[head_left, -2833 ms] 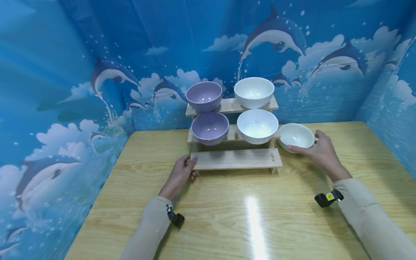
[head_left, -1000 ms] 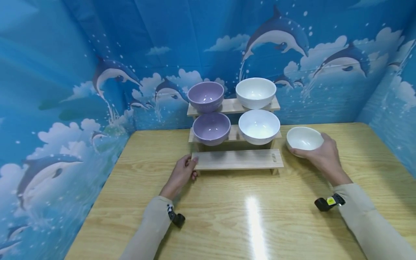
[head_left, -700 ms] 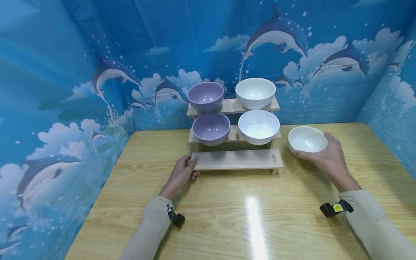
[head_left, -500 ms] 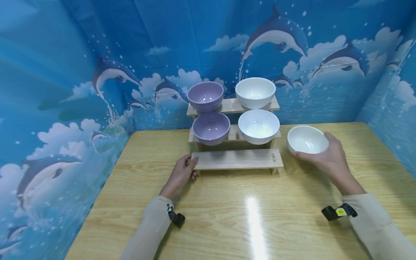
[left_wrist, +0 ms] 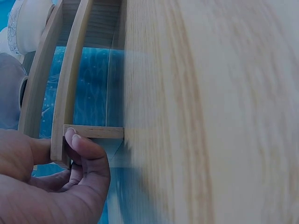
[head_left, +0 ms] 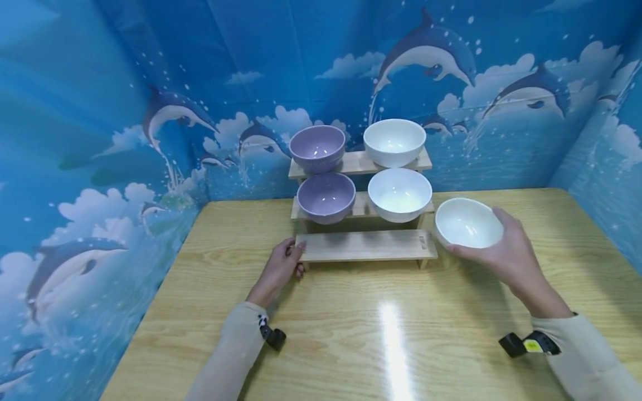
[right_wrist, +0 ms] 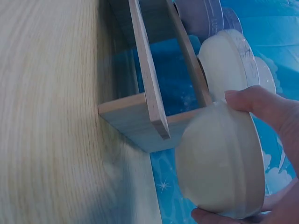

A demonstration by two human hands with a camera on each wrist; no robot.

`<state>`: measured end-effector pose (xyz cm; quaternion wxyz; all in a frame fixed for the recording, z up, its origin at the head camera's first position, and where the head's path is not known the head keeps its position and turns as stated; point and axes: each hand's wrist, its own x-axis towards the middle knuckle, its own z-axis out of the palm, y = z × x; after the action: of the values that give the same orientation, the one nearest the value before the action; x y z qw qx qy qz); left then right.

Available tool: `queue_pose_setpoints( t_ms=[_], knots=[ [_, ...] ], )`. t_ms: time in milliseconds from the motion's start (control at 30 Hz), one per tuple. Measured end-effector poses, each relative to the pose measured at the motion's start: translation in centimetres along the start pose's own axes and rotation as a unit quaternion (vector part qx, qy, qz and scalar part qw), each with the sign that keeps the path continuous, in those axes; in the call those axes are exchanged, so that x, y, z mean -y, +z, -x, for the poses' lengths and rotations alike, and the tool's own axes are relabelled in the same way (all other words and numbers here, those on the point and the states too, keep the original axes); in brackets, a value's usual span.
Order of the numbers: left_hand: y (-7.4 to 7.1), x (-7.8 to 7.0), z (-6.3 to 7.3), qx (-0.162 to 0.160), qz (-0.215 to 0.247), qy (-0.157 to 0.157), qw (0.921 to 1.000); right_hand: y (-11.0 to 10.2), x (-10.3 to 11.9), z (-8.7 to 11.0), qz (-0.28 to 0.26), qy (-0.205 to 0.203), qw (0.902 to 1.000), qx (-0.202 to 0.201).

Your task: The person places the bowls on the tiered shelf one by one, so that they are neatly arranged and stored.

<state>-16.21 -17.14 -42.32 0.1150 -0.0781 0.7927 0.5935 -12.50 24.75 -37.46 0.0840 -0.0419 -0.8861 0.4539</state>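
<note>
In the head view my right hand [head_left: 506,253] grips a white bowl [head_left: 468,224] by its right side, thumb at the near rim. The right wrist view shows this bowl [right_wrist: 222,161] tilted beside the rack's end, apart from the table. My left hand [head_left: 281,264] pinches the left end of the lowest board [head_left: 366,246] of a three-step wooden rack. In the left wrist view, the left hand's fingers [left_wrist: 91,154] curl round that board's end. The lowest step carries nothing.
Two purple bowls [head_left: 326,199] stand on the left of the upper two steps, and two white bowls [head_left: 399,195] on the right. A light wooden table [head_left: 341,334] lies beneath. Behind it hangs a blue dolphin-print cloth [head_left: 301,67].
My right hand first slid the white bowl rightward from the rack, then lifted it and brought it nearer and slightly back left. The left hand stays on the rack.
</note>
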Motion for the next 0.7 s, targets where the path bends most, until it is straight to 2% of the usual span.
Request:
queue_pose_setpoints(
  t_ms=[300,700],
  knots=[
    [0.0,0.0,0.0,-0.001,-0.001,0.000,1.0000,0.6,0.7,1.4,0.017,0.015,0.9996,0.019],
    [0.0,0.0,-0.1,-0.001,-0.002,0.000,1.0000,1.7,1.6,2.5,0.027,0.003,0.9990,0.035]
  ],
)
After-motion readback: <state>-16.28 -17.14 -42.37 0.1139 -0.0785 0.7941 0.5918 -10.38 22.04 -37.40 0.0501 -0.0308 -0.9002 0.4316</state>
